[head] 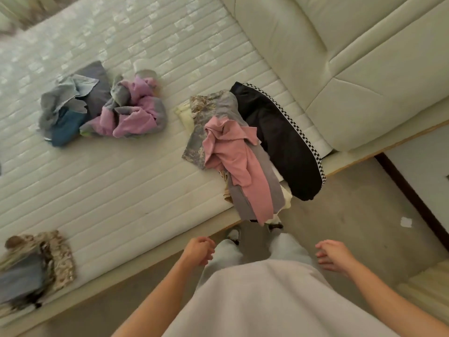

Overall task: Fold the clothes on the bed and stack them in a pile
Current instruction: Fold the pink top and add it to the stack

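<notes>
The pink top [237, 164] drapes limp over the bed's [126, 171] near edge, atop grey clothes; light and soft, best pinched at the shoulders. Both hands, left [199, 250] and right [334, 255], hang empty, loosely curled, just short of it.

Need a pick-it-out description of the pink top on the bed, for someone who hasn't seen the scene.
Start at the mattress corner nearest the padded cream headboard. A heap of clothes there spills over the bed's near edge, beside black trousers with a checkered stripe. The pink top lies uppermost on that heap: plain salmon pink, unlike the camouflage and grey pieces beneath.
</notes>
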